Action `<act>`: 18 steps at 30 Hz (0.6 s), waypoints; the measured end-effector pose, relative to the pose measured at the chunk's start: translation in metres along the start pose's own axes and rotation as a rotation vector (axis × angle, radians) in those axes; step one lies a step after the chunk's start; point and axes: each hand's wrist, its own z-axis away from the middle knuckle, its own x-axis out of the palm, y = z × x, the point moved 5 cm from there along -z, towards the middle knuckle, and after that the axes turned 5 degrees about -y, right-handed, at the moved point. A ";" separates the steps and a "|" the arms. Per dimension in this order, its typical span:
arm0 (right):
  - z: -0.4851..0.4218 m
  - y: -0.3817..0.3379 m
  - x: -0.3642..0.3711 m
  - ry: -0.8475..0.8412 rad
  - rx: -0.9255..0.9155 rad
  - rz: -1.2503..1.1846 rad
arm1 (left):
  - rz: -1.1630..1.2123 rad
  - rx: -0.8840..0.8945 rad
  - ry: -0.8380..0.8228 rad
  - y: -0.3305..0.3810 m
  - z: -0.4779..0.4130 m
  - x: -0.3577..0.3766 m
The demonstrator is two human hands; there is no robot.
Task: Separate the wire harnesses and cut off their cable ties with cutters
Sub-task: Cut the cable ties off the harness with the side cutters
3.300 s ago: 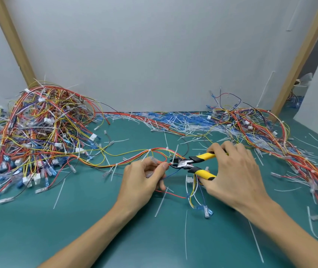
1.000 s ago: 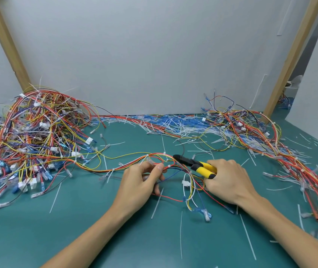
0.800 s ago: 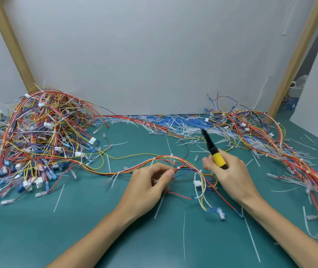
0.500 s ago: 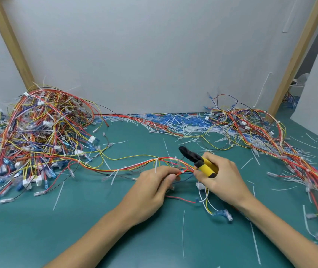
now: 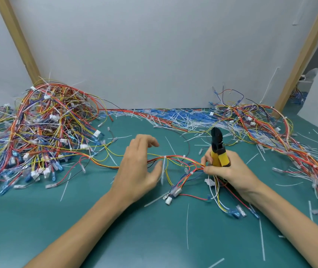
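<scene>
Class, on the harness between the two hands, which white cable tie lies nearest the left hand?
The long-tailed cable tie, beside the thumb of the left hand; the short tie sits by the right hand, which grips the cutters.

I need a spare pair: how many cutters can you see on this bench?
1. The yellow-handled cutters stand nose-up in the right hand. More could lie hidden under the left wire heap or the right wire heap.
</scene>
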 end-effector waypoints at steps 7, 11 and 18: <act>0.002 -0.002 0.002 -0.061 0.019 0.033 | 0.249 -0.115 -0.090 -0.011 0.000 0.010; 0.002 -0.003 0.005 -0.082 0.016 0.073 | 0.387 -0.199 -0.144 -0.015 -0.001 0.011; 0.002 -0.009 0.010 -0.097 -0.018 0.158 | 0.584 -0.289 -0.213 -0.019 0.000 0.015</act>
